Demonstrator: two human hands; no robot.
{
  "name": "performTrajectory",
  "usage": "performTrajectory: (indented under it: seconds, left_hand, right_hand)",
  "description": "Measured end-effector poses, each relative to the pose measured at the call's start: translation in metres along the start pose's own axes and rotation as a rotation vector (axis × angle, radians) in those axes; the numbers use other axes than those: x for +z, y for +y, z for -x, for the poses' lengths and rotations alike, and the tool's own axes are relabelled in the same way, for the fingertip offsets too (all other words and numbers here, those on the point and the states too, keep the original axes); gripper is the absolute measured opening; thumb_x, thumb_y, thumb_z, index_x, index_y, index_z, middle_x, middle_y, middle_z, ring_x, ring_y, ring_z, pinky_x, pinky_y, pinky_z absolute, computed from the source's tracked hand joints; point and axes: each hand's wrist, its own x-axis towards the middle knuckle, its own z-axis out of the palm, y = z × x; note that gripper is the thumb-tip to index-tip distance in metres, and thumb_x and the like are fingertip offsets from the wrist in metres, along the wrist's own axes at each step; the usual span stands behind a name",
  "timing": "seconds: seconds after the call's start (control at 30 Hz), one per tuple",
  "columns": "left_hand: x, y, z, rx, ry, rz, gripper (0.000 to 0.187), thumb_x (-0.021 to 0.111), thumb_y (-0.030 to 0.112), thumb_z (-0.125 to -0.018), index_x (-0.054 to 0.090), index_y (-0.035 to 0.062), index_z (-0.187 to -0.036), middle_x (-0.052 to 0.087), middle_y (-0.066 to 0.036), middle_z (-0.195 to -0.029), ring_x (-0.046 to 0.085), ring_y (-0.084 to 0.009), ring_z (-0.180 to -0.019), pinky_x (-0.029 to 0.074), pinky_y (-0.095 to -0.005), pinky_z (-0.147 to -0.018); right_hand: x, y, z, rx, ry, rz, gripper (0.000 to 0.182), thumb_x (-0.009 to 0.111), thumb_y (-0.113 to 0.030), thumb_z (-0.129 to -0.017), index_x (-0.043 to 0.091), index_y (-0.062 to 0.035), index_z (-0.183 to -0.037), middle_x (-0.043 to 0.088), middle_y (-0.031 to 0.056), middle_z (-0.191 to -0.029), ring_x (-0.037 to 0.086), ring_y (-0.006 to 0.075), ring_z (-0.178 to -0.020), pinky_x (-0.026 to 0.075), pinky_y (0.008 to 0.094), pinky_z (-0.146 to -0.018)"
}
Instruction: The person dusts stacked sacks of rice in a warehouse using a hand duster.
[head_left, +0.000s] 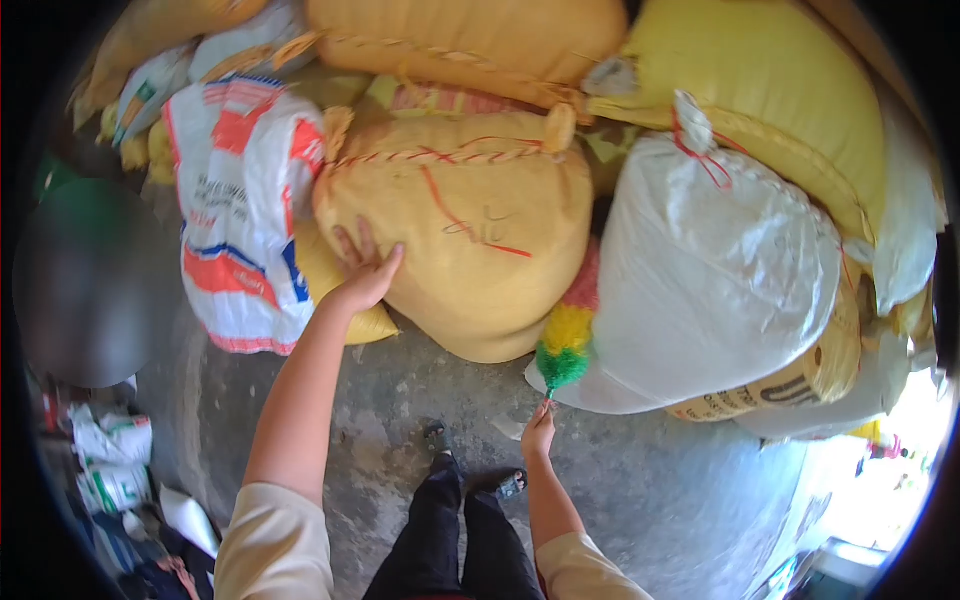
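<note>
My left hand rests with fingers spread on the lower left side of a full yellow sack, which has dark writing and red marks on its front. In my right hand is the handle of a feather duster, its fluffy head banded green, yellow and red. The duster points up into the gap between the yellow sack and a bulging white sack tied with red string. Its red tip lies partly in shadow there.
More stuffed sacks are piled behind, among them an orange sack and a yellow-green sack. A printed white sack hangs at left. White packets lie lower left on the concrete floor. A blurred person is at far left.
</note>
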Motion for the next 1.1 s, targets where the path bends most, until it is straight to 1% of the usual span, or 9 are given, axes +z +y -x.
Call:
performTrajectory:
  seconds: [0.07,0.3,0.47,0.67,0.87,0.93,1.0,1.07,1.1]
  left_hand:
    - [-0.001,0.001,0.000,-0.007,-0.027,-0.007,0.090,0.027,0.068,-0.079,-0.018,0.0130,-0.135,-0.029,-0.028,-0.133,-0.023,-0.0423,-0.126,-0.006,-0.0493,-0.103]
    - [0.007,-0.016,-0.010,0.026,0.058,0.007,0.089,0.030,0.066,-0.080,-0.018,0.0143,-0.135,-0.028,-0.026,-0.134,-0.019,-0.0447,-0.126,-0.003,-0.0503,-0.104]
    - [0.005,-0.016,-0.008,0.020,0.033,0.030,0.089,0.032,0.064,-0.081,-0.017,0.0143,-0.135,-0.028,-0.025,-0.135,-0.017,-0.0447,-0.127,-0.002,-0.0508,-0.104]
    - [0.008,-0.019,-0.011,0.023,0.044,0.045,0.087,0.033,0.061,-0.082,-0.017,0.0150,-0.136,-0.029,-0.024,-0.135,-0.020,-0.0421,-0.127,-0.002,-0.0500,-0.104]
    - [0.010,-0.017,-0.011,0.085,0.115,-0.016,0.081,0.032,0.056,-0.086,-0.015,0.0123,-0.136,-0.026,-0.026,-0.135,-0.016,-0.0426,-0.128,0.005,-0.0485,-0.105]
    - [0.013,-0.025,-0.020,0.100,0.104,-0.021,0.080,0.031,0.055,-0.086,-0.014,0.0124,-0.136,-0.025,-0.026,-0.135,-0.014,-0.0431,-0.128,0.006,-0.0487,-0.105]
    - [0.008,-0.033,-0.028,0.113,0.093,-0.043,0.079,0.031,0.055,-0.087,-0.013,0.0125,-0.137,-0.024,-0.027,-0.136,-0.012,-0.0436,-0.128,0.008,-0.0489,-0.105]
    - [0.013,-0.035,-0.030,0.063,0.115,-0.074,0.077,0.030,0.054,-0.087,-0.012,0.0133,-0.137,-0.023,-0.027,-0.136,-0.010,-0.0439,-0.128,0.009,-0.0491,-0.104]
    - [0.019,-0.034,-0.030,0.076,0.109,-0.063,0.077,0.030,0.054,-0.087,-0.012,0.0133,-0.137,-0.023,-0.027,-0.136,-0.010,-0.0439,-0.128,0.009,-0.0491,-0.104]
  right_hand:
    - [-0.015,-0.005,0.001,0.211,-0.203,0.055,0.041,0.034,-0.035,-0.091,0.051,-0.0048,-0.112,0.056,0.0256,-0.098,0.051,0.0422,-0.096,0.043,0.0456,-0.077]
    - [-0.085,0.088,0.027,0.566,-0.458,0.589,0.055,0.026,-0.047,-0.089,0.059,-0.0056,-0.105,0.057,0.0207,-0.105,0.053,0.0351,-0.102,0.042,0.0436,-0.084]
    - [-0.159,0.092,0.030,0.435,-0.523,0.656,0.063,0.024,-0.053,-0.088,0.064,-0.0047,-0.091,0.060,0.0217,-0.093,0.056,0.0369,-0.093,0.044,0.0443,-0.080]
    - [-0.227,0.010,0.071,0.130,-0.334,0.434,0.043,0.042,-0.041,-0.087,0.057,-0.0028,-0.075,0.059,0.0207,-0.072,0.057,0.0386,-0.074,0.044,0.0467,-0.063]
    - [-0.289,-0.058,0.068,-0.236,0.085,0.155,0.022,0.050,-0.029,-0.084,0.058,-0.0092,-0.081,0.058,0.0171,-0.074,0.057,0.0365,-0.071,0.046,0.0433,-0.061]
    - [-0.329,-0.054,0.043,-0.127,0.150,0.145,0.013,0.052,-0.017,-0.083,0.058,-0.0054,-0.080,0.058,0.0126,-0.073,0.056,0.0277,-0.065,0.044,0.0353,-0.059]
    - [-0.388,-0.016,0.018,0.175,0.271,0.137,0.019,0.052,-0.023,-0.084,0.058,-0.0053,-0.080,0.058,0.0052,-0.069,0.051,0.0171,-0.063,0.042,0.0321,-0.058]
    - [-0.444,0.020,0.010,0.147,0.567,0.438,0.032,0.044,-0.033,-0.088,0.058,-0.0053,-0.078,0.060,0.0177,-0.070,0.055,0.0384,-0.065,0.041,0.0440,-0.058]
    - [-0.468,0.023,0.011,0.327,0.622,0.475,0.039,0.037,-0.037,-0.090,0.057,-0.0040,-0.080,0.058,0.0228,-0.073,0.052,0.0443,-0.073,0.039,0.0488,-0.060]
